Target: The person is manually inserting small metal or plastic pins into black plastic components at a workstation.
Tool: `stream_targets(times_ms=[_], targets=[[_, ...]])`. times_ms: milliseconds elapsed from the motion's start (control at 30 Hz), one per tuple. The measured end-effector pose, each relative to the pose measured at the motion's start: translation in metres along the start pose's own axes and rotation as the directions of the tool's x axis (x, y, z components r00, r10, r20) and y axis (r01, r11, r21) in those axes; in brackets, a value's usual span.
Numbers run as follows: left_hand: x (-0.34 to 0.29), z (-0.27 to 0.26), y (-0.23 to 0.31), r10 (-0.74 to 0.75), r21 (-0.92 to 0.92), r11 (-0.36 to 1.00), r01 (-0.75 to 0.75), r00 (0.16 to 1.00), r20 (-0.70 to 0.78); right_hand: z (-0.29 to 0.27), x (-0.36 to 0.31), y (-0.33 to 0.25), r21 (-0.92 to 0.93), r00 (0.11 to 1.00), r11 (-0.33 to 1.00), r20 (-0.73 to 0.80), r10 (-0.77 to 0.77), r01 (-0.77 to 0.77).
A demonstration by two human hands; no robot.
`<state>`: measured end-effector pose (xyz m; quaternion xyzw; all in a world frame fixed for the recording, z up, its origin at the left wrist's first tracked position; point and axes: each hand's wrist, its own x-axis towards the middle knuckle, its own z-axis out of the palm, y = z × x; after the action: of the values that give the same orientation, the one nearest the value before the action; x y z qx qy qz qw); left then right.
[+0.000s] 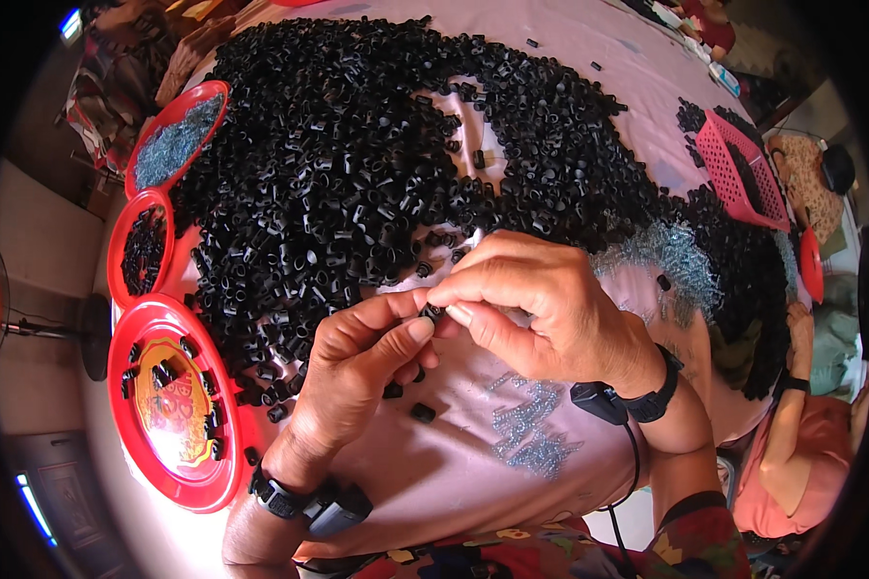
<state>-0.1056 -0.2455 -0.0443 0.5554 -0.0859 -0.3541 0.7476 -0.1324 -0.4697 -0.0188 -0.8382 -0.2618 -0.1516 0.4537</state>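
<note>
My left hand [362, 355] is closed, with thumb and forefinger pinching a small black plastic piece [433, 311]. My right hand [541, 304] meets it from the other side, thumb and forefinger closed at the same piece; whether they hold a second small part is hidden. Behind both hands spreads a large heap of small black plastic pieces [328, 164], hollow and tube-like. To the right of my left hand a few loose black ones lie on the pink cloth [396, 482]. Small silvery springs [536, 425] are scattered below my right hand.
Along the left edge stand a red plate [217, 492] with several black pieces, a red bowl [114, 256] of small black parts and a red bowl [220, 89] of springs. More springs [671, 261] and a pink basket [714, 145] lie right. Other people sit around the table.
</note>
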Motion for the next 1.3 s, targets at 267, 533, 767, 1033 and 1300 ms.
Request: stream_targets(times_ms=[267,533,767,1033,1300], targets=[[0.002,-0.011,0.011,0.007,-0.134,0.991,-0.030,0.985,-0.172,0.001,-0.001,0.018,-0.459,0.988,0.886,0.154,0.009,0.063],[0.004,-0.013,0.009,0.018,-0.149,0.988,-0.047,0.981,-0.191,0.012,-0.004,0.025,-0.517,0.976,0.841,0.212,-0.051,0.157],[0.003,-0.012,0.010,0.028,-0.118,0.992,-0.050,0.983,-0.182,0.012,-0.003,0.021,-0.510,0.961,0.844,0.275,-0.022,0.166],[0.004,-0.009,0.002,0.050,-0.035,0.998,-0.053,0.995,-0.083,0.020,-0.004,0.025,-0.487,0.967,0.839,0.190,-0.168,0.242],[0.005,-0.005,-0.001,0.083,0.034,0.996,-0.081,0.994,-0.072,0.012,-0.003,0.027,-0.250,0.999,0.967,0.001,-0.050,0.048]])
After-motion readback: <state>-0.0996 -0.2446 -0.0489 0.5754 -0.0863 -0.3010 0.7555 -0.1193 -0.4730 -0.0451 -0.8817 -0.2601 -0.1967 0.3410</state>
